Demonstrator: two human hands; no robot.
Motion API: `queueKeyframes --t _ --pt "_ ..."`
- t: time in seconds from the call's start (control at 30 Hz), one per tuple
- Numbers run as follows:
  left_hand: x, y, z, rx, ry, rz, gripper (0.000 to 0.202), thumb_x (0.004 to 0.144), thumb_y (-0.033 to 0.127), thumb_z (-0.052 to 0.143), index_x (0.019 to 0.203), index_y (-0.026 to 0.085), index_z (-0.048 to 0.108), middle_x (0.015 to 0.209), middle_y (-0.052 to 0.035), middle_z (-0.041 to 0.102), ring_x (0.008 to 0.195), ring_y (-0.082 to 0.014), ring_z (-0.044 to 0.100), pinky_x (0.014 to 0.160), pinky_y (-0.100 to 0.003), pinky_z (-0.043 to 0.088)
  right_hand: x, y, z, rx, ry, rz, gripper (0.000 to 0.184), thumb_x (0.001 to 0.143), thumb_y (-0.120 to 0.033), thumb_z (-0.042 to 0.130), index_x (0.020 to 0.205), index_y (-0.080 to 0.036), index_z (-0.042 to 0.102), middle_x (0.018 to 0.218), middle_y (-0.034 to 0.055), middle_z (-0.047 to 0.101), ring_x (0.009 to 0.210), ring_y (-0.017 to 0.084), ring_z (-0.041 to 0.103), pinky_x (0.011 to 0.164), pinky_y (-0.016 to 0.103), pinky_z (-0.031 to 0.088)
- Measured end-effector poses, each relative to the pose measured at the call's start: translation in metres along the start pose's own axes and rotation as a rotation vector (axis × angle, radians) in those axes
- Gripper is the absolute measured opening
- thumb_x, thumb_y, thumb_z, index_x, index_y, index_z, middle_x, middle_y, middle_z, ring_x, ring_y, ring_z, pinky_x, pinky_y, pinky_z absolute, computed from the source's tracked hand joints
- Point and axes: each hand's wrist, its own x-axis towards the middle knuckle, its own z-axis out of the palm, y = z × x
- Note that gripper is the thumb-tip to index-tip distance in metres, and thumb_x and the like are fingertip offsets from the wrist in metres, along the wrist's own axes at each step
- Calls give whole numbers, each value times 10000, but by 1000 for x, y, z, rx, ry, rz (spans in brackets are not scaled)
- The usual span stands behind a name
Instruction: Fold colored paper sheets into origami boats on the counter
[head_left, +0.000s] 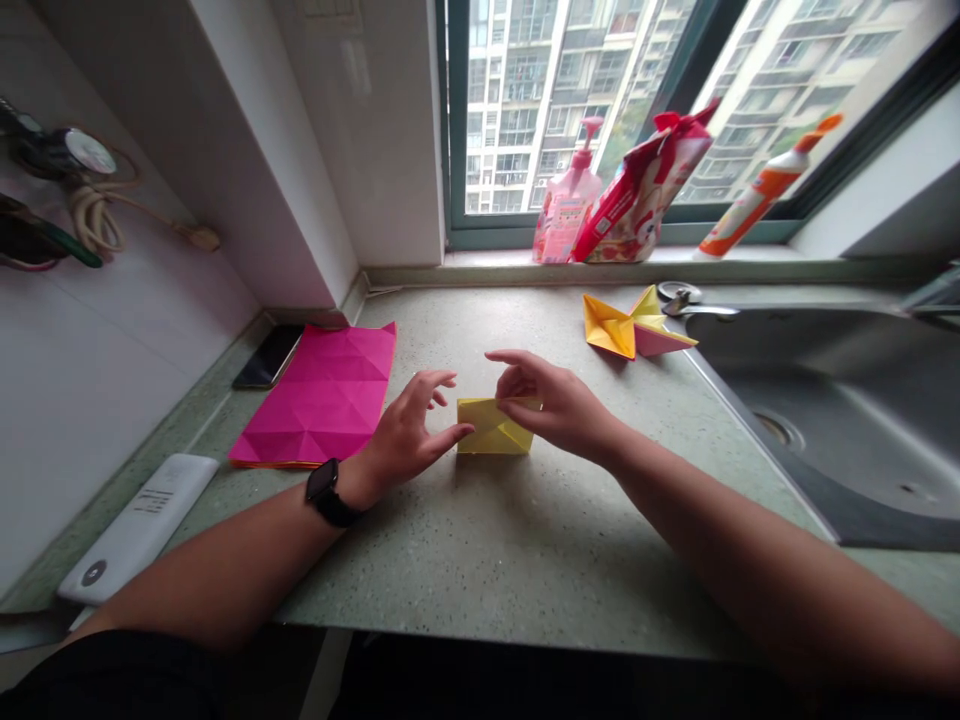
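Observation:
A small folded piece of yellow paper (491, 437) with diagonal creases is in front of me, above the middle of the counter. My right hand (551, 400) grips its upper right part, the thumb across the front and the index finger stretched out over the top; the other fingers are curled and partly hidden. At the paper's left edge is my left hand (409, 425), thumb tip touching or just beside it, fingers spread apart and bent. To the left lies a stack of creased magenta paper (319, 390). Folded yellow and orange paper shapes (611, 325) sit near the sink.
A dark phone (271, 357) lies by the magenta stack, and a white power bank (139, 525) is at the counter's left. The steel sink (787, 420) bounds the right. A pump bottle (568, 210), a red bag (645, 195) and an orange-white bottle (761, 195) stand on the sill.

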Motion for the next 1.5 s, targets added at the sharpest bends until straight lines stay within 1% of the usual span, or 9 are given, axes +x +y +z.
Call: queueKeyframes --t 0.13,0.23,0.43,0.57,0.77,0.87,0.97,1.17,1.5 --pt "3 7 -4 -61 -5 67 81 1047 273 734 1106 222 714 1037 -56 718 936 -186 689 857 -339 594 -6 -18 12 -315 69 -349 565 982 -82 603 1501 -304 581 1009 16 753 881 189 710 855 367 622" --pt "4 11 -8 -93 37 64 67 1045 263 741 995 219 736 970 -40 698 876 -164 676 781 -299 574 -6 -19 9 -482 129 -428 625 988 -165 688 1570 -327 529 1188 82 750 1071 286 705 969 499 614" --pt "7 8 -5 -278 192 -101 210 1023 353 785 909 202 694 950 -32 674 884 -156 679 809 -293 588 0 7 -19 -447 253 -289 1064 874 -533 883 1733 -332 288 1538 170 594 1411 430 568 1173 666 508" --pt "10 6 1 -571 194 -341 343 1014 485 780 916 195 626 945 -20 676 886 -155 734 823 -302 628 3 34 -20 -157 232 -45 1194 823 -669 878 1755 -351 204 1492 174 642 1364 402 635 1050 619 611" --pt "9 10 4 -789 54 -425 464 961 539 828 858 195 534 968 -23 689 903 -191 785 838 -342 657 3 38 6 128 99 121 484 935 -562 786 1311 -263 730 1189 105 797 1090 296 773 974 516 659" --pt "4 6 7 -760 -8 -390 410 997 524 788 890 195 568 1022 -42 689 929 -198 768 855 -361 652 3 33 12 139 118 64 297 972 -493 749 1116 -236 786 1075 79 818 950 249 781 893 451 671" --pt "0 -3 9 -552 24 -330 379 997 536 782 1150 217 646 1189 -88 703 1101 -236 725 991 -415 615 3 27 9 -2 237 -78 164 986 -392 732 1002 -239 787 1007 65 806 890 221 751 775 379 650" --pt "-1 -6 4 -114 130 -117 565 1018 476 760 1475 255 512 1447 -142 601 1388 -305 587 1186 -517 501 -1 24 -2 -454 338 -374 122 995 -206 662 971 -260 769 941 53 755 854 213 699 770 382 594" --pt "0 6 -6 101 77 70 336 1004 197 721 1321 277 646 1369 -98 658 1282 -282 636 1121 -508 540 -4 28 -3 -726 209 -464 159 1052 -220 604 974 -278 730 962 56 742 858 232 633 781 406 550"
